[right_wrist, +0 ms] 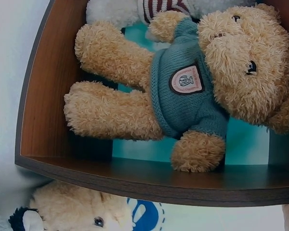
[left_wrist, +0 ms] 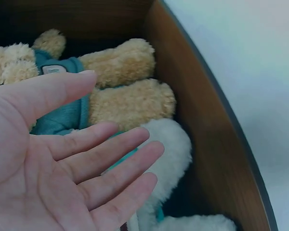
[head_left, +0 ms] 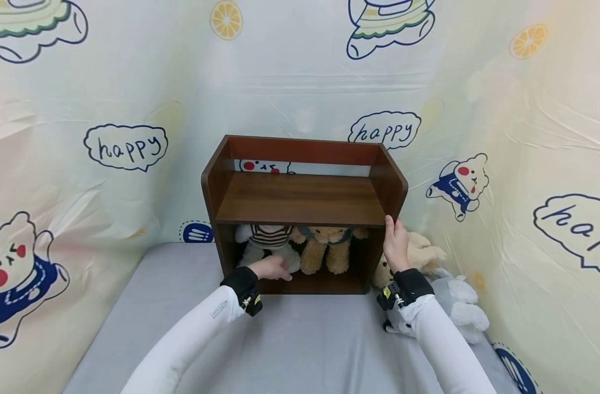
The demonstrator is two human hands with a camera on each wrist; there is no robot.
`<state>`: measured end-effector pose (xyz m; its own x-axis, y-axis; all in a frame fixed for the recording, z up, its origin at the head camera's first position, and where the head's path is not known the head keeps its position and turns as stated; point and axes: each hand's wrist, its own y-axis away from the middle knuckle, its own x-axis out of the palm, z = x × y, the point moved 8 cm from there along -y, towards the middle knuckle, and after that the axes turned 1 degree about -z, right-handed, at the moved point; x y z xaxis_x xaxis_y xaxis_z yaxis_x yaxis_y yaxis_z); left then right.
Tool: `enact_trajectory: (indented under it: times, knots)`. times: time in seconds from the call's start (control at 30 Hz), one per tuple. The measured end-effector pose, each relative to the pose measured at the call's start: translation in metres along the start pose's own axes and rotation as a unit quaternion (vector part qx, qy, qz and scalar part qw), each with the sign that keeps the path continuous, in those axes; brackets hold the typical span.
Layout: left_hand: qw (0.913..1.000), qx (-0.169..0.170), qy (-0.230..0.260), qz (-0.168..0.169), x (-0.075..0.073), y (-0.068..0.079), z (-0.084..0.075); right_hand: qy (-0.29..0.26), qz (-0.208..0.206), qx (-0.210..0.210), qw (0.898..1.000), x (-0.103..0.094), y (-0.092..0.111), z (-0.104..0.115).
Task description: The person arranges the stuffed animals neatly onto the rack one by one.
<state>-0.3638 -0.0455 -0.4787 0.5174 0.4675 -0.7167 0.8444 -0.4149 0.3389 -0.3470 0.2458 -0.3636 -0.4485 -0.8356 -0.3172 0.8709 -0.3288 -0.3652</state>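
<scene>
A brown wooden shelf [head_left: 300,200] stands on a grey-covered surface. Two plush bears sit in its lower compartment. One is white with a striped top [head_left: 271,236]; the other is a tan bear [right_wrist: 183,82] in a teal sweater. My left hand [head_left: 272,268] reaches into the compartment by the white bear's legs. Its fingers [left_wrist: 120,171] are spread and relaxed, holding nothing, in the left wrist view. My right hand [head_left: 396,246] rests against the outer right side panel [head_left: 390,186], near the front edge. Only a sliver of it shows in the right wrist view.
Outside the shelf's right side lie a cream plush toy [head_left: 423,253] and a grey-and-white plush toy [head_left: 460,306], partly behind my right arm. Printed cloth [head_left: 290,87] hangs behind and at both sides. The upper shelf board [head_left: 300,200] lies above the bears.
</scene>
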Motion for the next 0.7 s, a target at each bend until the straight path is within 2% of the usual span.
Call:
enact_trajectory:
  times: [0.13, 0.27, 0.5, 0.7]
  knots:
    - [0.9974, 0.023, -0.068, -0.010, -0.001, 0.012, 0.000, 0.000, -0.002, -0.006, 1.000, -0.001, -0.001, -0.001]
    - [0.9951, 0.036, -0.090, -0.017, -0.005, 0.024, 0.002, -0.003, -0.005, -0.008, 1.000, -0.001, -0.001, -0.002]
    - [0.9959, 0.033, -0.076, -0.034, -0.015, 0.040, 0.011, -0.004, -0.011, -0.013, 1.000, -0.002, -0.001, 0.000]
    - [0.9969, 0.042, -0.045, -0.049, -0.028, 0.053, 0.018, -0.003, -0.004, -0.011, 1.000, -0.002, 0.000, 0.000]
